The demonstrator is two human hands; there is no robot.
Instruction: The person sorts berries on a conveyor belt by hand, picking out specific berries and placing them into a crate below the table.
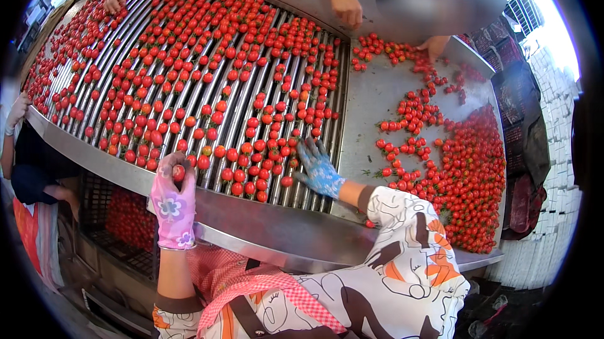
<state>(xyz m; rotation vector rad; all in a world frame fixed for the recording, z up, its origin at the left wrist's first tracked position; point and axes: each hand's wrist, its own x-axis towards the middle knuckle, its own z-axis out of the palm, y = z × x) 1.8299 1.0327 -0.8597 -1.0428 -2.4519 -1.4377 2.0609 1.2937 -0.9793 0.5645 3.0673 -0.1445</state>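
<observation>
My left hand [171, 204], in a pink flowered glove, is closed around a small red cherry tomato [178, 173] above the near edge of the roller conveyor [207, 189]. My right hand [319, 168], in a blue patterned glove, reaches over the rollers near their right end. Its fingers are spread and point left, close beside a few tomatoes; none shows in its grasp. Many cherry tomatoes [189, 56], some with green stems, lie in rows between the metal rollers.
Right of the rollers, a metal tray [362, 150] bears a large heap of tomatoes [465, 182]. Across from me are other people's hands [346, 7], one reaching into the tray. Another person's gloved hand [19, 110] rests at the left edge. A black crate [94, 204] with tomatoes stands below.
</observation>
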